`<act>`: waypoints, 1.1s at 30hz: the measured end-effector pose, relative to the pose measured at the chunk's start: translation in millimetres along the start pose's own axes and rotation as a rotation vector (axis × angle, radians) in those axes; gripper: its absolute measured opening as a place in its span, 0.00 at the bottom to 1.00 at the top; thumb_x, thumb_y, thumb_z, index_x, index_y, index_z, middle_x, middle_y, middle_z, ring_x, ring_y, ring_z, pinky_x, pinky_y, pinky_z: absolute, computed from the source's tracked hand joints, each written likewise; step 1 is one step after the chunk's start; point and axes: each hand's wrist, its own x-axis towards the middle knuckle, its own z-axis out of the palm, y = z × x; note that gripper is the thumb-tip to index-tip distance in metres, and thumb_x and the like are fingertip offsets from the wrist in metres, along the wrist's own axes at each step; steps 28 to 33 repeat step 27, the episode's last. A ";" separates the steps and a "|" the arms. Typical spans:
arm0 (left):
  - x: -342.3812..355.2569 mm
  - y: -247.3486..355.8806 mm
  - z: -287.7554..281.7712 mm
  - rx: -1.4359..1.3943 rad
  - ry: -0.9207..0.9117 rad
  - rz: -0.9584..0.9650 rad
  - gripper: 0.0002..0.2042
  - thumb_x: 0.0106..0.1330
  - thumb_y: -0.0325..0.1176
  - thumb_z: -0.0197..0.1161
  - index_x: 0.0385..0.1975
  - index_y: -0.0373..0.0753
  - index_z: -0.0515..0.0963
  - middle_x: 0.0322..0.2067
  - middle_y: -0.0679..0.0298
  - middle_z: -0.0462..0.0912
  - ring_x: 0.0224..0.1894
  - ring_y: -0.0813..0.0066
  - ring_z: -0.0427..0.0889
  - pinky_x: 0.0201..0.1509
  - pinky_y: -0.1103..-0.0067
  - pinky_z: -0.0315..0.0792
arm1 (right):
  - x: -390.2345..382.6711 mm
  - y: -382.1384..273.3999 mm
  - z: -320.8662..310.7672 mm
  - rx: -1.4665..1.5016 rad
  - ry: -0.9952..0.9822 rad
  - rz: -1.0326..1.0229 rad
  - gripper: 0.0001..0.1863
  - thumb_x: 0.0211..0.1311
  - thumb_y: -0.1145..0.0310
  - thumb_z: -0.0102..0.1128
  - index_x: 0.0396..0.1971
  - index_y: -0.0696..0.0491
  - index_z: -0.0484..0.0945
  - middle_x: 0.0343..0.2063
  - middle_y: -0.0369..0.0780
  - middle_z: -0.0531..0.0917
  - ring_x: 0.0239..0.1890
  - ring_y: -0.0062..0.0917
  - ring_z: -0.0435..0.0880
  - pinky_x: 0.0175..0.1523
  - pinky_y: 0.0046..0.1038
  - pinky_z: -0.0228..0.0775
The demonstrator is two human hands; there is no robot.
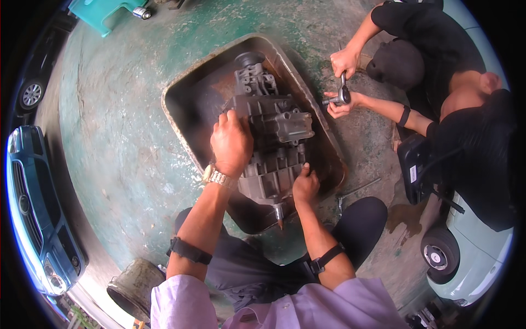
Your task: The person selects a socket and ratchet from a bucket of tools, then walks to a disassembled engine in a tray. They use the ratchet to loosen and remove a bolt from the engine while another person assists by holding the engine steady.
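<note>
A grey metal gearbox [263, 178] lies in a rusty, dirty metal tray [189, 134], its shaft end pointing toward me. My left hand [232, 141] is closed over the gearbox's left edge, fingers curled and their tips partly hidden. At the near right corner of the casing, my right hand [306, 187] grips the rim with the thumb on top; its other fingers are mostly out of sight below.
To the right, a co-worker in black holds a ratchet wrench [343, 94] in both hands. A long metal bar tool [359, 188] lies on the floor beside the tray. A bucket [131, 288], a turquoise stool [101, 13], a spray can [142, 12] and parked cars stand around.
</note>
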 end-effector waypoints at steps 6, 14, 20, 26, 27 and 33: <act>-0.1 -0.3 -0.2 0.047 -0.006 0.018 0.10 0.66 0.37 0.55 0.32 0.35 0.71 0.33 0.49 0.79 0.36 0.47 0.79 0.39 0.60 0.74 | -0.5 -1.0 -1.3 0.006 -0.011 0.018 0.29 0.68 0.48 0.44 0.39 0.63 0.79 0.37 0.58 0.81 0.42 0.55 0.79 0.49 0.47 0.69; -1.1 0.8 0.9 0.013 0.036 0.017 0.10 0.66 0.36 0.56 0.32 0.35 0.71 0.32 0.47 0.79 0.35 0.44 0.79 0.38 0.56 0.72 | -0.3 1.9 2.0 0.002 0.006 0.011 0.27 0.67 0.48 0.45 0.39 0.60 0.79 0.36 0.56 0.82 0.41 0.54 0.80 0.48 0.48 0.70; -2.0 -0.3 1.2 0.066 0.029 0.034 0.10 0.65 0.37 0.56 0.32 0.36 0.71 0.32 0.50 0.78 0.35 0.48 0.79 0.37 0.60 0.74 | -1.6 -1.6 -0.1 -0.014 -0.017 0.017 0.28 0.68 0.48 0.44 0.42 0.62 0.78 0.38 0.57 0.81 0.43 0.54 0.79 0.49 0.47 0.70; -2.4 -0.5 1.5 0.072 0.030 0.029 0.10 0.66 0.37 0.56 0.32 0.37 0.71 0.32 0.50 0.78 0.35 0.48 0.79 0.37 0.60 0.74 | -1.8 -8.7 -12.2 0.002 -0.139 0.068 0.33 0.68 0.46 0.41 0.48 0.65 0.76 0.43 0.60 0.79 0.49 0.55 0.77 0.55 0.46 0.67; -2.2 -0.1 1.0 0.071 0.034 0.030 0.10 0.66 0.37 0.56 0.32 0.37 0.71 0.33 0.50 0.78 0.35 0.48 0.79 0.37 0.60 0.74 | -2.2 -10.0 -13.5 0.004 -0.143 0.071 0.33 0.68 0.46 0.41 0.49 0.64 0.76 0.43 0.59 0.79 0.49 0.55 0.77 0.55 0.46 0.67; -2.2 -0.1 1.0 0.071 0.034 0.030 0.10 0.66 0.37 0.56 0.32 0.37 0.71 0.33 0.50 0.78 0.35 0.48 0.79 0.37 0.60 0.74 | -2.2 -10.0 -13.5 0.004 -0.143 0.071 0.33 0.68 0.46 0.41 0.49 0.64 0.76 0.43 0.59 0.79 0.49 0.55 0.77 0.55 0.46 0.67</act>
